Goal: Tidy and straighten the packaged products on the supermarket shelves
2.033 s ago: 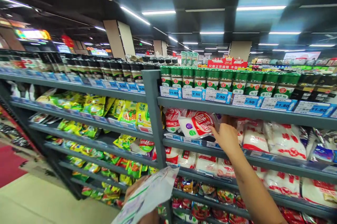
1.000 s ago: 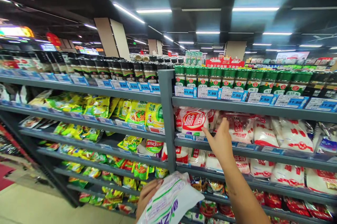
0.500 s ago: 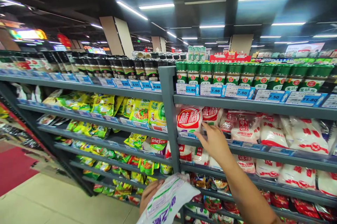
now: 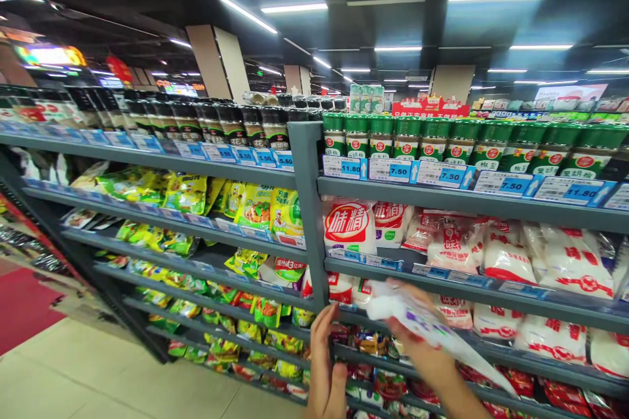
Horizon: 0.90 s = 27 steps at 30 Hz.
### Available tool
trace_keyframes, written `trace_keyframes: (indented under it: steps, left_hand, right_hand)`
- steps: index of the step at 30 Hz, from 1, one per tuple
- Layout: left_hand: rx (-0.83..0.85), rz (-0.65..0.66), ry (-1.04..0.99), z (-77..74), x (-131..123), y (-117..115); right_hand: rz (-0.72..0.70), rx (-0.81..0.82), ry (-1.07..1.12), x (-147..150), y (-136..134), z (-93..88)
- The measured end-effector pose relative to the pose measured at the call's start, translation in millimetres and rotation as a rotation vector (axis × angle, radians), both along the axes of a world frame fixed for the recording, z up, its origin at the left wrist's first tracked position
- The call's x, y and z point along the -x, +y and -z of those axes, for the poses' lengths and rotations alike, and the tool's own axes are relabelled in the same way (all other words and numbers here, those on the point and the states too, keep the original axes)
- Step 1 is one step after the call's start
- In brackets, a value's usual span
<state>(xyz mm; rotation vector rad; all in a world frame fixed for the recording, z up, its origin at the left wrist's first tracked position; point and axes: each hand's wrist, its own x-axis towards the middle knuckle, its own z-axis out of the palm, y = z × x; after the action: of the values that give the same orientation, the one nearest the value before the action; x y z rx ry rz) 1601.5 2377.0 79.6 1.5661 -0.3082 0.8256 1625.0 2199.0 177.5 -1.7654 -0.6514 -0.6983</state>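
A white plastic bag with purple and green print (image 4: 437,328) is in my right hand (image 4: 415,348), in front of the shelves at lower right. The bag is tilted and smeared by motion, and it partly covers the hand. Left of it, my left hand (image 4: 325,363) holds nothing, its fingers pointing up and the thumb apart, close to the grey shelf post. On the shelf above, a white bag with a red oval label (image 4: 348,227) stands upright beside the post. A similar bag (image 4: 392,222) is just to its right.
Green-capped spice jars (image 4: 449,140) line the top right shelf, black-capped jars (image 4: 228,124) the top left. A grey post (image 4: 307,209) divides the racks. Red-and-white bags (image 4: 572,258) fill the right shelves, yellow-green packets (image 4: 184,193) the left. Tiled floor (image 4: 73,366) shows at lower left.
My right hand has come down from the upright bag on the shelf. The white bag has passed from my left hand to my right. My left hand has let go and moved right.
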Motion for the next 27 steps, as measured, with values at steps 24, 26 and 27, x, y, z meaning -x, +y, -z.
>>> trace_keyframes:
  steps: [24,26,27]
  left_hand:
    - [-0.164,-0.068,-0.056,-12.7,9,-40]
    - [-0.215,-0.091,-0.084,-14.5,4,-43]
    - [-0.264,-0.099,-0.102,-18.7,1,-44]
  right_hand:
    - [0.661,0.745,0.262,-58,-6,-104.9]
    - [0.678,0.546,0.09,-35,-11,-87.1]
    - [0.656,0.404,0.022,-21,-16,-76.3]
